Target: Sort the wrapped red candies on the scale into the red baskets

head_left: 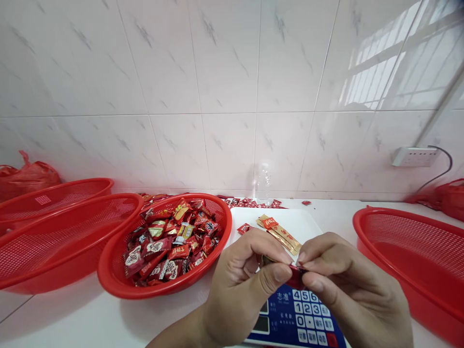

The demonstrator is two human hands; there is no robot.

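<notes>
Both of my hands pinch one small dark red wrapped packet (296,277) between thumbs and fingertips, above the front of a digital scale. My left hand (241,285) grips its left side and my right hand (357,285) its right side; the fingers hide most of it. Beneath them shows the scale's blue keypad panel (286,321). On the scale's white tray (308,218) lie gold strip sachets (284,237) with a red packet on top, and a small red packet (243,228) to their left.
To the left stands a red plastic basket (108,285) full of wrapped sweets (174,246). Two more red baskets (68,241) are farther left, another (366,217) at right. A clear bottle (264,183) and scattered small red packets (246,203) sit by the tiled wall.
</notes>
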